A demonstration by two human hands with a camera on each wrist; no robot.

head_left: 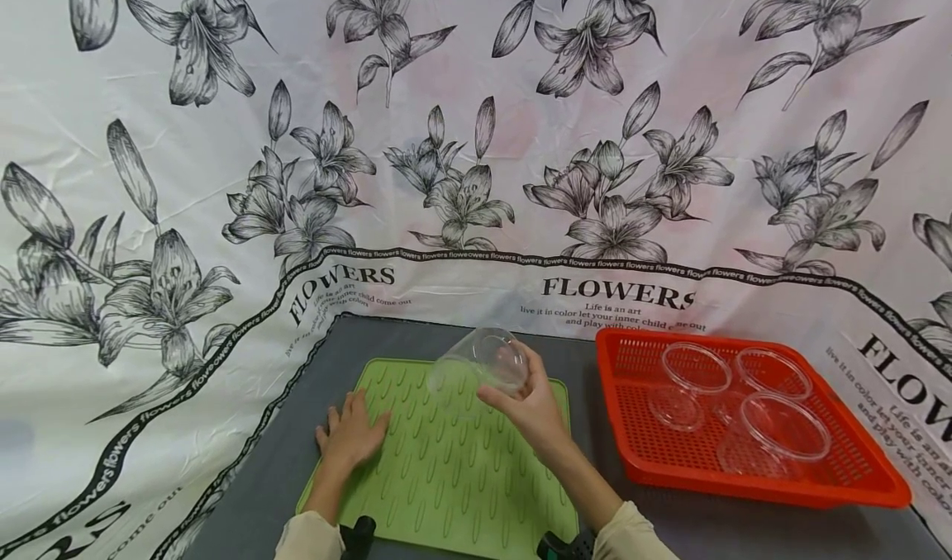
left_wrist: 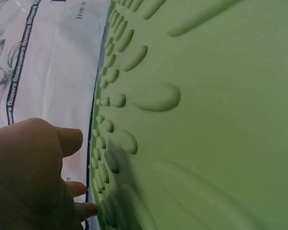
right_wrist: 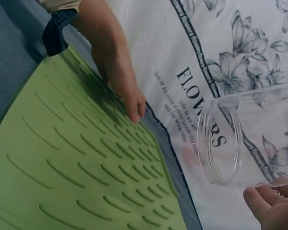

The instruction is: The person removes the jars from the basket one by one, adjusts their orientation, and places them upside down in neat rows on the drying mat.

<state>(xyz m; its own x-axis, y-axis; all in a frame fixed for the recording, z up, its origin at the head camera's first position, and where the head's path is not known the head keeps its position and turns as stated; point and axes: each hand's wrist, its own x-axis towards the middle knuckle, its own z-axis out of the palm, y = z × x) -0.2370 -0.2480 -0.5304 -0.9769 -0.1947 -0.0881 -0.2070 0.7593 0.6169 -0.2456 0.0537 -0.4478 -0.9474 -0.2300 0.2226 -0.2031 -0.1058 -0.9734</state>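
Observation:
My right hand (head_left: 534, 407) grips a clear plastic cup (head_left: 470, 372) by one end, above the far part of a green drying mat (head_left: 446, 494) with raised oval ridges. The cup is tipped on its side, and I see nothing inside it. In the right wrist view, its ringed rim (right_wrist: 220, 141) points away from the right hand's fingers (right_wrist: 261, 201). My left hand (head_left: 349, 438) rests at the mat's left edge, fingers spread and holding nothing. The left wrist view shows part of that hand (left_wrist: 31, 167) beside the ridges.
A red plastic basket (head_left: 621, 448) stands right of the mat, with several clear cups (head_left: 784, 428) inside. The grey tabletop (head_left: 260, 477) surrounds the mat. A white flower-printed sheet (head_left: 461, 287) hangs behind and along the left side.

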